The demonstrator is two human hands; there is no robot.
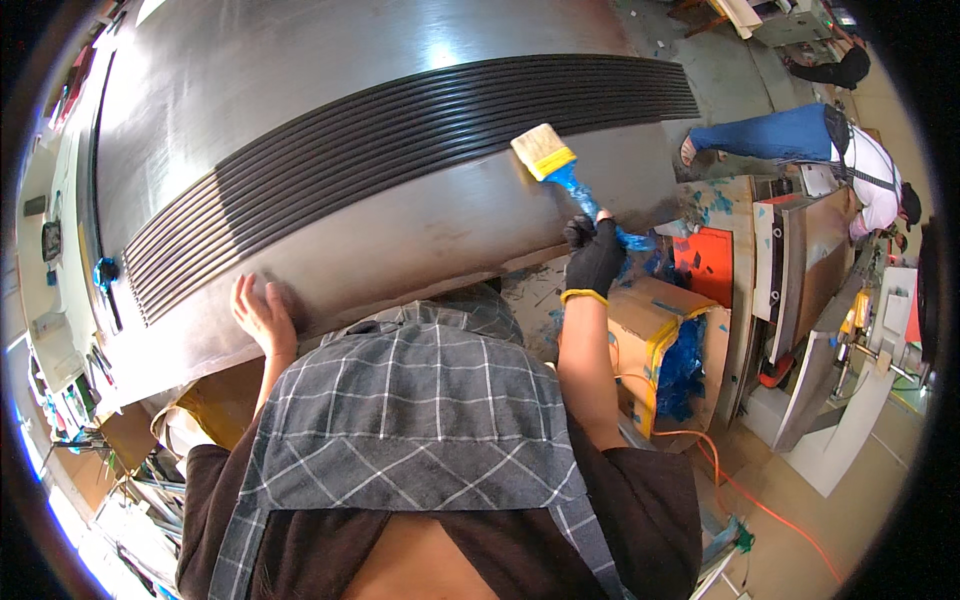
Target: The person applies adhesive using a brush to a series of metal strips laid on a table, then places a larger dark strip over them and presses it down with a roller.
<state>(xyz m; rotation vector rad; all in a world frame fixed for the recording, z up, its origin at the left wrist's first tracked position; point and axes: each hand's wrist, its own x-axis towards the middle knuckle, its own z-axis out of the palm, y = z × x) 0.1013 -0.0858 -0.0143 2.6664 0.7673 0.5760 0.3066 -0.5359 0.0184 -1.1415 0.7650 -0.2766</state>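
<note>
In my right hand [595, 255], which wears a black fingerless-looking glove with a yellow cuff, the fingers are wrapped round a paintbrush [543, 153]. The brush has pale bristles, a yellow band and a handle covered in blue plastic film. Its bristles point up and left, over or near the edge of a row of dark parallel strips [420, 130]. Those strips run in a long curved band across a grey metal-looking table [450, 235]. My bare left hand [264, 313] lies on the table's near edge with its fingers spread.
Right of me, a cardboard box [640, 325] holds crumpled blue film. An orange-red panel [703, 270] stands behind it. An orange cord [760, 505] trails over the floor. Another person [865, 165] bends over a workbench [825, 235] at the far right. Tools lie along the left side.
</note>
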